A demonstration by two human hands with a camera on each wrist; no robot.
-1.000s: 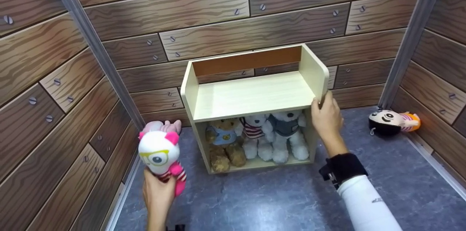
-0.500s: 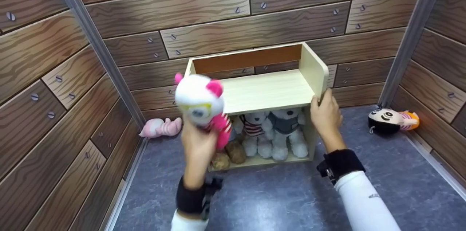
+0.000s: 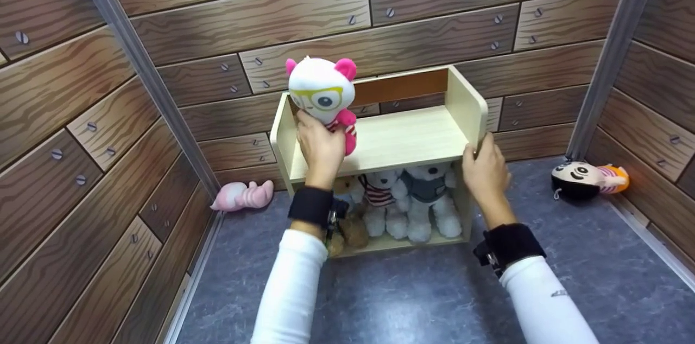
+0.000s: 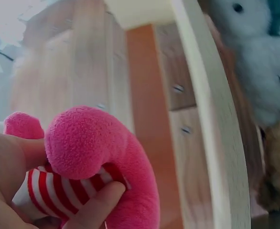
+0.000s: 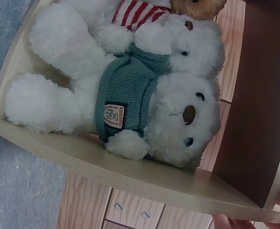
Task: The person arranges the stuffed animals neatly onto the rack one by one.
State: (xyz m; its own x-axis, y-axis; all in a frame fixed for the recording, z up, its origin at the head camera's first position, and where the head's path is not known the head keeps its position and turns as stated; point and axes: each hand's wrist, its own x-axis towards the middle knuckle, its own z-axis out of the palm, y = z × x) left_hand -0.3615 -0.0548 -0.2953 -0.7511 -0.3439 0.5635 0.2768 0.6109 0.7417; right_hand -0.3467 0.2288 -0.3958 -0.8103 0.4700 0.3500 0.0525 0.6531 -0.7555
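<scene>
A pink-and-white plush panda (image 3: 321, 89) with yellow glasses and a red-striped body is in my left hand (image 3: 321, 143). The fingers curl round its striped middle, as the left wrist view shows. It is upright over the left part of the top shelf of a small pale wooden bookshelf (image 3: 412, 135). My right hand (image 3: 487, 167) grips the front edge of the bookshelf's right side panel. Three plush bears sit in the lower compartment: a white one in a green sweater (image 5: 130, 95), a white one in red stripes (image 3: 378, 192), and a brown one (image 3: 353, 227) partly behind my left wrist.
A pink plush toy (image 3: 242, 196) lies on the floor by the left wall. Near the right wall lies a black, cream and orange plush doll (image 3: 589, 178). Wood-patterned walls (image 3: 304, 24) stand behind and on both sides of the grey floor (image 3: 412, 300).
My left hand has carried the plush panda from beside the bookshelf, up and to the right, to over the top shelf. My right hand keeps its grip on the side panel.
</scene>
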